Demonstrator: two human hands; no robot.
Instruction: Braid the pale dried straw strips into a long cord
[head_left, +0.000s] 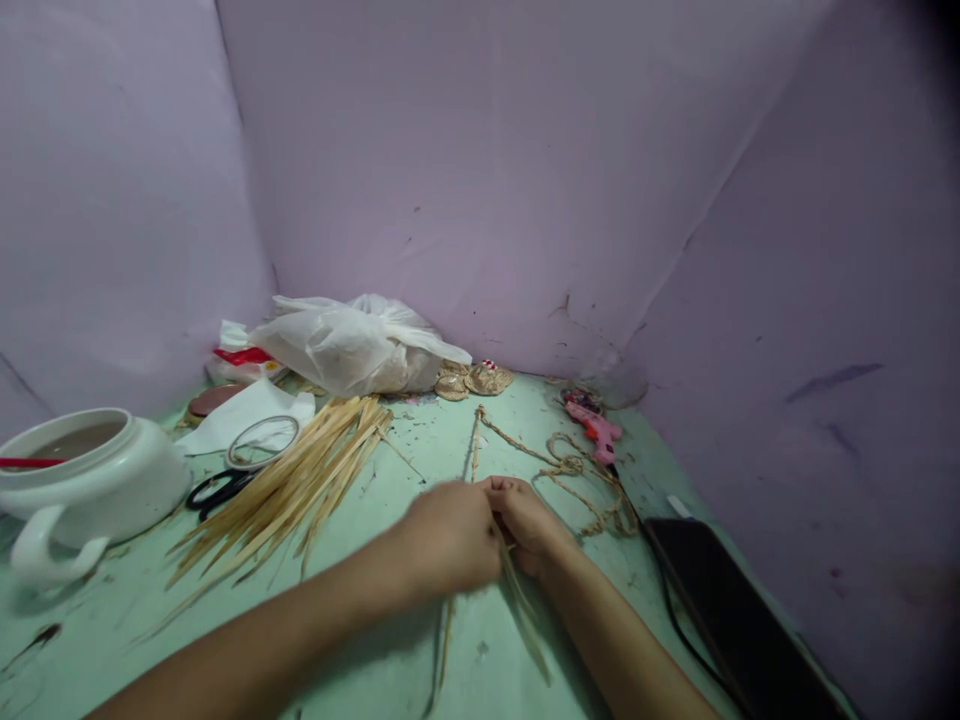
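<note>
Left hand [456,530] curled, apparently on strands [527,612] | right hand [529,522] pinching them | cord [571,465] beyond | strips [300,490] left, glue gun [602,432] right

Both forearms [300,622] are bare, slim and gently tapering.

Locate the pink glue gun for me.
In the head view, the pink glue gun lies right of centre on the green tabletop, just beyond the looped straw cord and farther off than the right hand.
</note>
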